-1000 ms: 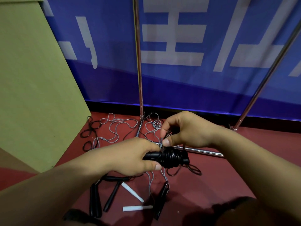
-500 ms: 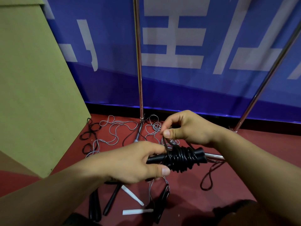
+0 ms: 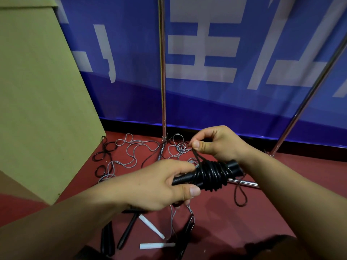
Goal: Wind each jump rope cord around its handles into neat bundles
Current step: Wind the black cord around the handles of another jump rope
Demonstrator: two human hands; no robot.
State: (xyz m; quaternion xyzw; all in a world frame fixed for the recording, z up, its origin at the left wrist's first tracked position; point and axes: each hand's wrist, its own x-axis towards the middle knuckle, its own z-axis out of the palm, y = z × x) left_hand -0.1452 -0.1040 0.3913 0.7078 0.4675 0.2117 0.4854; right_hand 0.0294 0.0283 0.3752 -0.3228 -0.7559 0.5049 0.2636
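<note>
Okay, left to right –
far left: tan board [image 3: 37, 91] leaning up from the red floor [image 3: 281, 194]; blue banner [image 3: 206, 102] behind, with metal poles [image 3: 163, 72] in front of it.
floor cords: loose black cord [image 3: 105, 152] tangled by the board, grey cord [image 3: 131, 149] sprawled beside it toward the centre pole – neither wound yet.
floor low left: spare black handles [image 3: 127, 229] lying flat, two white handles [image 3: 151, 226] just right of them, near the bottom edge.
left hand [image 3: 155, 186]: fingers and thumb curled round the left end of the black handles [image 3: 183, 180], gripping them level above the floor.
bundle: black cord coils [image 3: 210, 174] stacked around the middle of the held handles, turns overlapping, a bit lumpy; right handle end pokes out bare.
right hand [image 3: 217, 143]: thumb and forefinger pinch the cord strand just above the coils, strand taut down to the bundle; other fingers curled in.
tail: short loop of black cord [image 3: 241, 194] hangs below the right handle end, above the floor.
step: looks like late winding of the first black rope – most cord is on, only the tail left.
next: probably needs the last turns pulled snug, then the tail tucked under a coil while the left grip keeps the handles from rolling.
remaining: grey rope and other black rope on the floor, untouched by either hand.
</note>
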